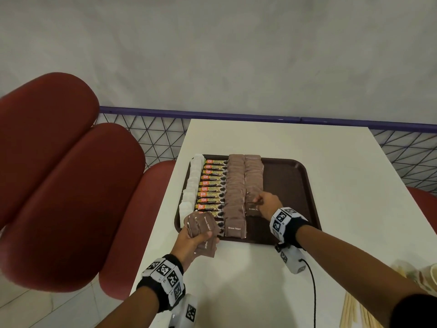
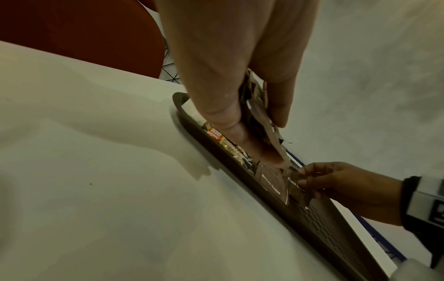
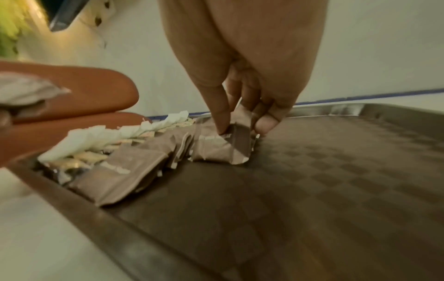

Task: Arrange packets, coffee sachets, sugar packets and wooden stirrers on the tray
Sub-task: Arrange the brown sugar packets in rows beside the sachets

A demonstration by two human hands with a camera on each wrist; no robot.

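A dark brown tray (image 1: 293, 183) lies on the white table and carries four rows: white packets (image 1: 192, 183), coffee sachets (image 1: 211, 185), and two rows of brown sugar packets (image 1: 234, 185). My left hand (image 1: 192, 237) grips a bundle of brown sugar packets (image 1: 201, 227) over the tray's near left corner; its thumb and fingers clamp the bundle (image 2: 258, 112). My right hand (image 1: 266, 204) pinches a brown sugar packet (image 3: 236, 140) at the near end of the second brown row (image 1: 254, 181), on the tray floor. Wooden stirrers (image 1: 354, 311) lie at the table's near right edge.
The tray's right half (image 3: 336, 171) is bare checkered floor. Red cushioned seats (image 1: 59, 174) stand to the left of the table, and a blue rail with wire mesh (image 1: 212, 113) runs behind it. A paper cup and wrapper (image 1: 423, 275) sit at the right edge.
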